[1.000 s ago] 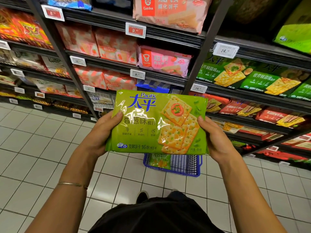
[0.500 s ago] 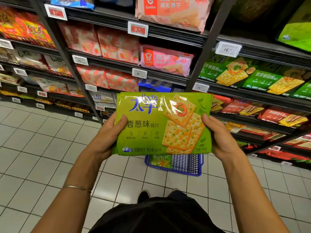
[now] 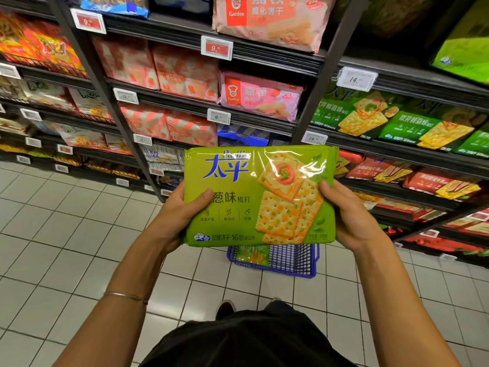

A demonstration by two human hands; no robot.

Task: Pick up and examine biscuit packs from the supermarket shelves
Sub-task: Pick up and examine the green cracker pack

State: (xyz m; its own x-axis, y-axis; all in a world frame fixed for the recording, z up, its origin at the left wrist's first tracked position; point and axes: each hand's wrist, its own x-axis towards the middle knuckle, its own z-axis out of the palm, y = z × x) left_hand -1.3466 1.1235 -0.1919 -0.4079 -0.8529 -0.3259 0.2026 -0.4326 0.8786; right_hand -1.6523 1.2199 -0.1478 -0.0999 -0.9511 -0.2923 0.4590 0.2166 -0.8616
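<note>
We stand on a white tiled floor facing dark metal shelves. Our left hand grips one end of a glossy green plastic biscuit pack, our right hand the other, fingers curled round it, above a blue wire basket holding a green packet.

The biscuit pack in the left hand was lime green, lettered blue; the basket below the right hand, blue lattice.
</note>
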